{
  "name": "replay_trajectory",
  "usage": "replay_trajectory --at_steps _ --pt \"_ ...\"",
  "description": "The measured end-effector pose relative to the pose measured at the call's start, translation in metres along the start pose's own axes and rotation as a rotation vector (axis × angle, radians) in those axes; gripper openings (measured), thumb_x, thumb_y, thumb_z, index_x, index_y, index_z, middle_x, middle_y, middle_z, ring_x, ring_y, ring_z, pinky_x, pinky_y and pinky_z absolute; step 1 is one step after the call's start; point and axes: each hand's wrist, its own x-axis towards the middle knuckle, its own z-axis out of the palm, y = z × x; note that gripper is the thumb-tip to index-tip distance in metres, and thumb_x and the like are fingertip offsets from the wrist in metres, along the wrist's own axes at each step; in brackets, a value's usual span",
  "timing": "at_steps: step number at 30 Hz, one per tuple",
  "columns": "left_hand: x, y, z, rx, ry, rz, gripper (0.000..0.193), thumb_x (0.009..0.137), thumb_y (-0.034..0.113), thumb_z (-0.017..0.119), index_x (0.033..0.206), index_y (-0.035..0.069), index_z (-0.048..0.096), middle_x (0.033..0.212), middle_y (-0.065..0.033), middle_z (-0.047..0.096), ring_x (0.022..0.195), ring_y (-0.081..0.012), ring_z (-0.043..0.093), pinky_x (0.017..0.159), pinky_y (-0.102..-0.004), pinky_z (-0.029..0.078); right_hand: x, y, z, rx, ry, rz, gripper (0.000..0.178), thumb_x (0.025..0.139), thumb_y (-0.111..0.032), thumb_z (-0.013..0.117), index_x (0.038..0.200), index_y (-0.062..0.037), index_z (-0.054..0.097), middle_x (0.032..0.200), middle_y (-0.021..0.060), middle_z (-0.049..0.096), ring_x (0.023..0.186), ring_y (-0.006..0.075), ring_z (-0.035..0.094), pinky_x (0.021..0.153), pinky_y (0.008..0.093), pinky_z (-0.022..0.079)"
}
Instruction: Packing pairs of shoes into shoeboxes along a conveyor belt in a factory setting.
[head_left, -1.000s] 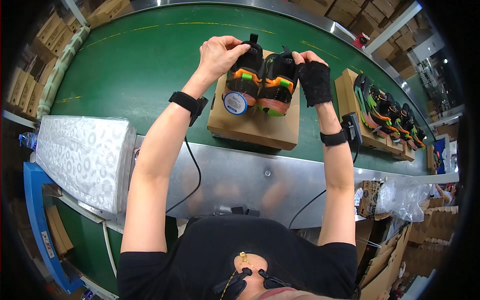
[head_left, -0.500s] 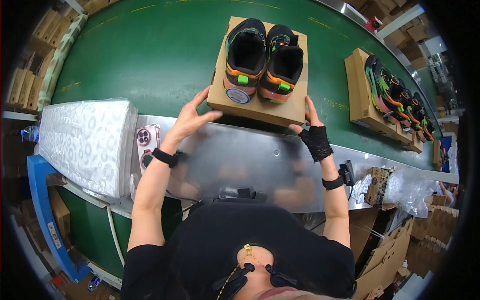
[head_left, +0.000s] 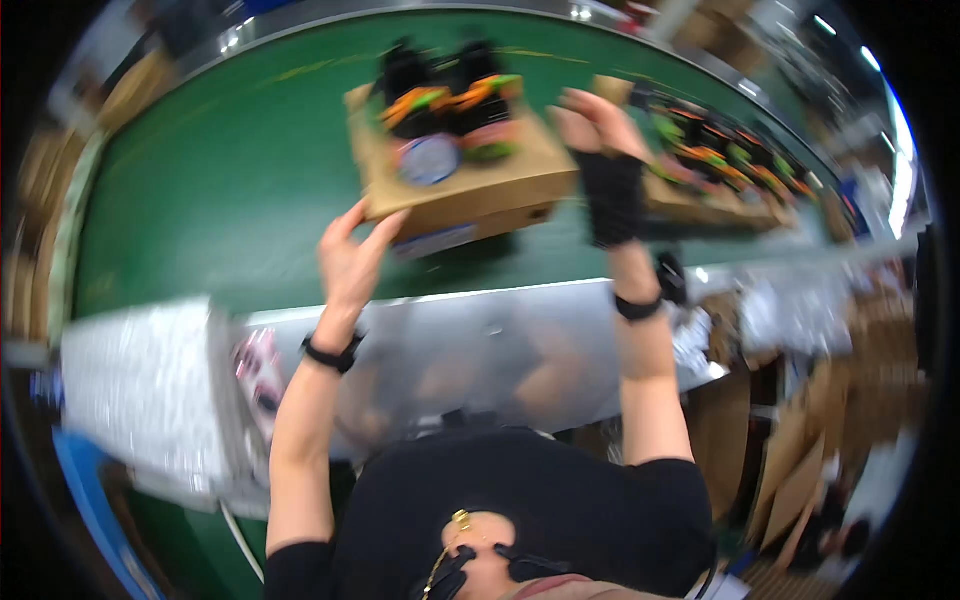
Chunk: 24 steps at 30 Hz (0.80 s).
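A brown cardboard shoebox [head_left: 480, 205] sits tilted in view on the green belt, with a pair of black, orange and green sneakers [head_left: 470, 115] on top, heels toward me. A round pale sticker [head_left: 429, 160] is at the left shoe's heel. My left hand [head_left: 350, 260] grips the box's near left corner, thumb against the near face. Off the right side of the box, my right hand [head_left: 604, 135], in a black fingerless glove, is raised with its fingers stretched out and holding nothing. Motion blurs the shoes and that hand.
More sneakers [head_left: 720, 150] on boxes stand in a row at the right. A metal ledge [head_left: 500, 350] runs between me and the belt. Plastic-wrapped white sheets [head_left: 145, 390] and a phone [head_left: 262, 370] lie at the left. Clear plastic bags [head_left: 795, 310] are at the right.
The view has shifted and blurred. Against the other boxes, the shoebox appears farther left and turned slightly. My right hand has let go of its right side and moved away; my left stays on it.
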Motion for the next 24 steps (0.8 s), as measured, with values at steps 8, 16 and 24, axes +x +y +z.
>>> replay_trajectory --at_steps 8,16,24 --pt "-0.025 -0.032 0.017 -0.159 -0.123 -0.167 0.049 0.074 0.012 0.067 0.116 -0.003 0.047 0.084 -0.0053 0.059 0.071 -0.0079 0.053 0.060 -0.0186 0.040 0.070 -0.018 0.105 -0.473 -0.843 0.120 0.071 0.053 -0.034 0.076 0.108 0.0005 0.049 0.087 0.0181 0.061 0.087 0.0269 0.060 0.078 0.0346 0.046" --pt "0.004 -0.013 0.012 -0.485 -0.188 -0.280 0.049 0.081 0.015 0.061 0.121 -0.004 0.041 0.095 -0.0064 0.059 0.082 -0.0092 0.054 0.074 -0.0229 0.042 0.106 0.003 0.093 -0.055 -0.939 0.057 0.063 0.054 -0.033 0.076 0.107 -0.0053 0.054 0.092 0.0140 0.062 0.087 0.0238 0.060 0.078 0.0330 0.046" --pt "0.028 -0.028 -0.004 -0.457 -0.124 -0.328 0.084 0.074 0.026 0.067 0.129 -0.013 0.017 0.080 -0.0050 0.060 0.067 -0.0073 0.052 0.060 -0.0210 0.040 0.043 -0.054 -0.055 0.151 -0.567 -0.159 0.050 0.066 -0.008 0.063 0.113 -0.0086 0.049 0.097 0.0180 0.058 0.091 0.0287 0.057 0.078 0.0313 0.046"
